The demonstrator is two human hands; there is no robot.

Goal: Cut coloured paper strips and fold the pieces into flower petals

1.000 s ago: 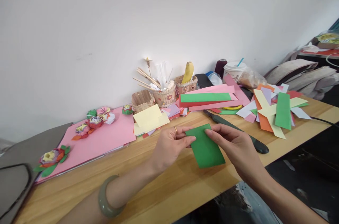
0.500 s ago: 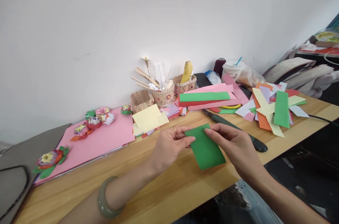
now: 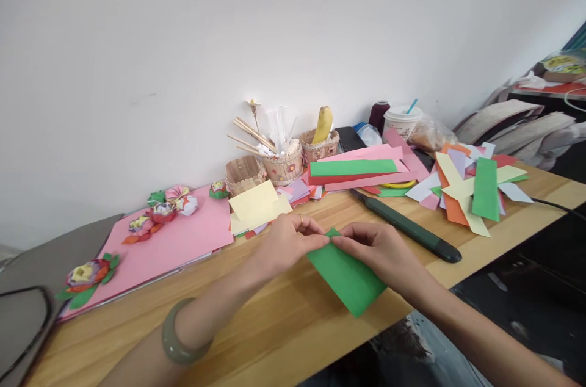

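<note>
A green sheet of paper (image 3: pixel 352 280) is held just over the wooden table, one corner towards me. My left hand (image 3: pixel 295 240) pinches its far edge between thumb and fingers; a ring and a green bangle show on that arm. Close beside it, my right hand (image 3: pixel 373 249) pinches the same far edge, the two thumbs nearly meeting. The fingers beneath the paper are partly hidden. Behind my right hand lies a long dark green tool (image 3: pixel 412 225) with a black tip, its kind unclear.
Pink sheets (image 3: pixel 192 234) with several paper flowers (image 3: pixel 162 211) lie at the left. Cream paper (image 3: pixel 256 204), small baskets (image 3: pixel 281 164), a banana (image 3: pixel 323 124) and a lidded cup (image 3: pixel 403 121) stand along the wall. Coloured strips (image 3: pixel 485 188) are piled right on the wooden table (image 3: pixel 256 338).
My hands have come closer together along the paper's far edge. The green sheet has turned, its near corner now lower and pointing more towards me.
</note>
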